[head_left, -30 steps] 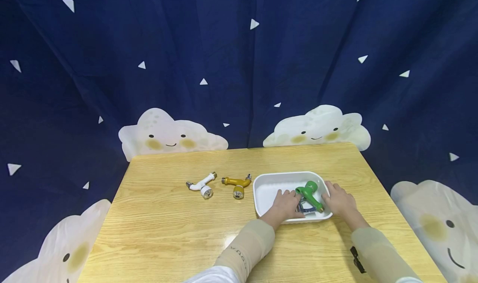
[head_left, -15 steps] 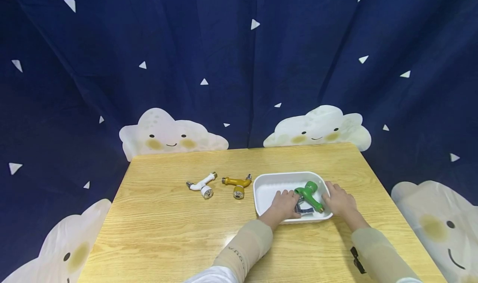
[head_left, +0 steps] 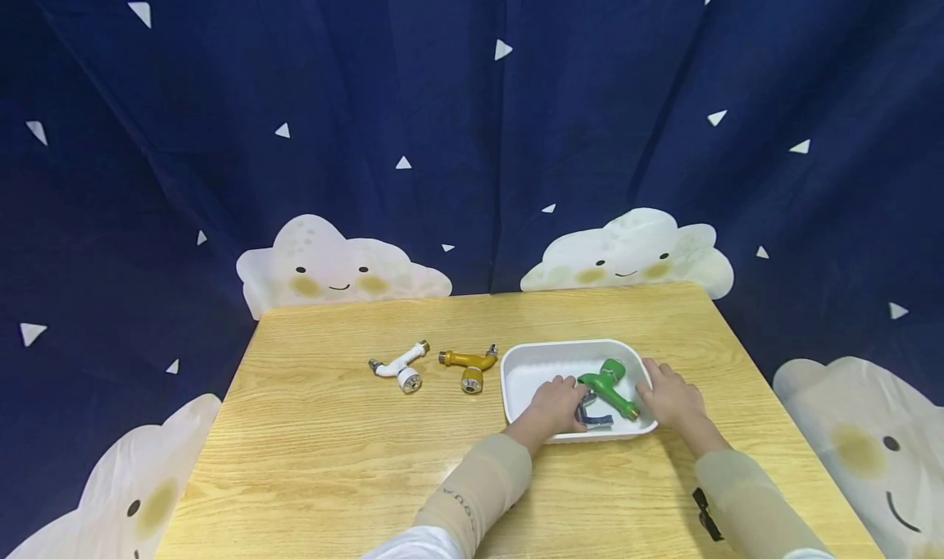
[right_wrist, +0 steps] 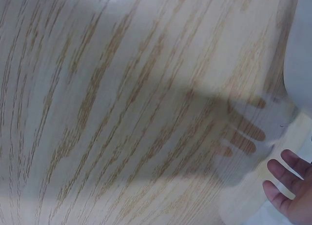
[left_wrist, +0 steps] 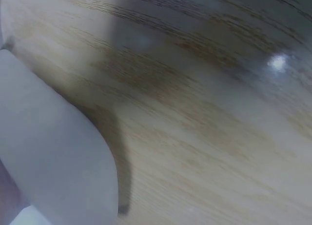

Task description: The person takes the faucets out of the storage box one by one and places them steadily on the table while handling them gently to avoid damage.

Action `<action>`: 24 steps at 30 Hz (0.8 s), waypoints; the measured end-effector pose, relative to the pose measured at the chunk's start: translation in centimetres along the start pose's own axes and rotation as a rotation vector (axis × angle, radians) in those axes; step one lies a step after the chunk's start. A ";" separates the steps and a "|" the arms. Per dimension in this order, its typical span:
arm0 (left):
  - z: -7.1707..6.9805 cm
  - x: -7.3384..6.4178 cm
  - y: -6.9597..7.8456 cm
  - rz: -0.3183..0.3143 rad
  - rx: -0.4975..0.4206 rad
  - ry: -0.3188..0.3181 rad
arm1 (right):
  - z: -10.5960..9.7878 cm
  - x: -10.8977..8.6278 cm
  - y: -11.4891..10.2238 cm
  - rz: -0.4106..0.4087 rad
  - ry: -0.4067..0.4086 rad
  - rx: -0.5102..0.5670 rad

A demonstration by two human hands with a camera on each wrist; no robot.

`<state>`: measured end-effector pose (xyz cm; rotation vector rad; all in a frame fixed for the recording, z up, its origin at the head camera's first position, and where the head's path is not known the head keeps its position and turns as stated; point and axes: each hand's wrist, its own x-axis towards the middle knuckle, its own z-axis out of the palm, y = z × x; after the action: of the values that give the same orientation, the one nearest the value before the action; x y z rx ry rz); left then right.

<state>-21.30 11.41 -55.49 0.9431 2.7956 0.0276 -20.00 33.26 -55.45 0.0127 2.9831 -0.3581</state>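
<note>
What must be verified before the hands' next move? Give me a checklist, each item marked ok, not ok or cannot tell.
1. White tray upright on the table: ok.
2. Right hand at the tray's right wall: ok.
3. Left hand firmly gripping the dark piece in the tray: cannot tell, grip partly hidden.
4. Green tap free of the left hand: cannot tell, one end lies at its fingertips.
5. White tap and yellow tap apart: ok.
6. Nothing beside the right sleeve: not ok, a black object lies there.

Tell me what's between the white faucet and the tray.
In the head view, the yellow faucet lies between the white faucet and the tray.
</note>
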 end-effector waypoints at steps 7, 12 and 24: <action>-0.1 -0.1 -0.1 0.005 -0.017 0.008 | -0.1 0.0 -0.1 0.005 -0.005 -0.006; 0.0 -0.1 -0.2 0.003 -0.028 0.015 | -0.1 -0.1 -0.2 0.003 -0.005 -0.001; 0.3 -0.2 -0.4 -0.006 0.005 0.003 | -0.1 0.0 0.0 -0.006 0.002 -0.007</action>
<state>-21.33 10.93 -55.73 0.9367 2.8022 0.0204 -20.03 33.25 -55.38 0.0039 2.9868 -0.3481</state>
